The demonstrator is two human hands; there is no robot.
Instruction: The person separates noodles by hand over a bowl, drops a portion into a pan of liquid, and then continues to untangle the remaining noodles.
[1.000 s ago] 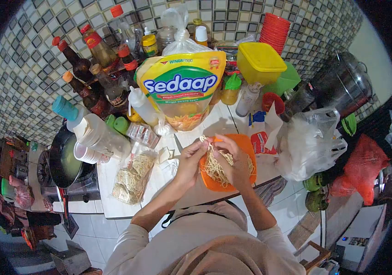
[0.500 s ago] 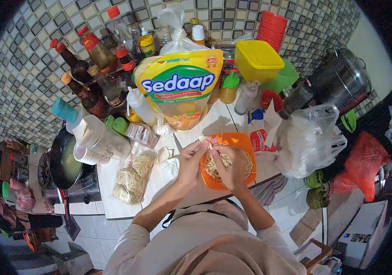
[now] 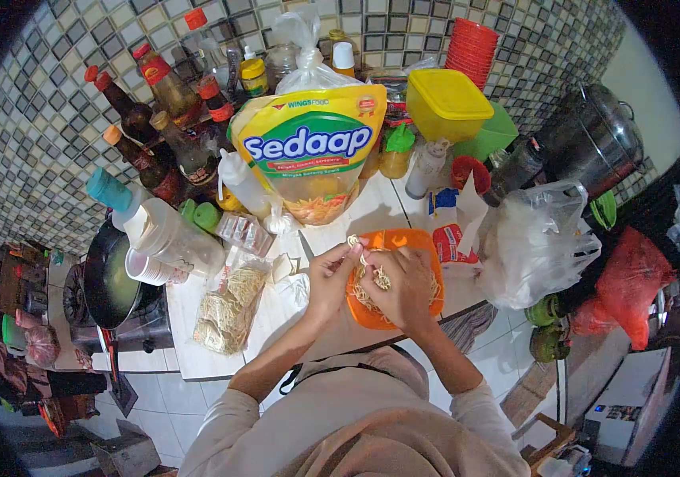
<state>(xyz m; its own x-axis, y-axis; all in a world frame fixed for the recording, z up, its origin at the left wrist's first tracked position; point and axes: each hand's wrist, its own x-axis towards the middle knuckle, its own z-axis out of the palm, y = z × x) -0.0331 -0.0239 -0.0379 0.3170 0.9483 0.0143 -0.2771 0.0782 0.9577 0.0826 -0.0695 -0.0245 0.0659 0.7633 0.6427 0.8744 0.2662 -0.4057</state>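
Noodles [image 3: 364,297], pale and crinkled, lie in the orange bowl [image 3: 400,238] just right of centre in the frame, below the middle line. My left hand [image 3: 330,277] is at the bowl's left edge, thumb and forefinger pinched on a strand [image 3: 353,239] that sticks up above their tips. My right hand [image 3: 403,290] is over the bowl and covers much of what lies in it. Its fingers are curled and narrow, close to that strand; the back of the hand hides their tips, so I cannot tell how firmly they grip, if at all.

I judge the strand to be next to weightless and thin, bendy rather than stiff, and easily torn if pulled hard. It doesn't look wet, so I would expect little slip. A light pinch with the pads near a loose end should do; squeezing the whole heap would likely crush or tangle it.

More of the same sits in a clear bag [image 3: 228,310] on the table [image 3: 332,338], left of my left hand. A knife [image 3: 306,245] lies just beyond that hand, its far end hidden from me. The Sedaap pouch [image 3: 308,143] stands at upper centre, a white plastic bag [image 3: 538,246] at the right, and a dark pan [image 3: 113,278] on the stove at the left.
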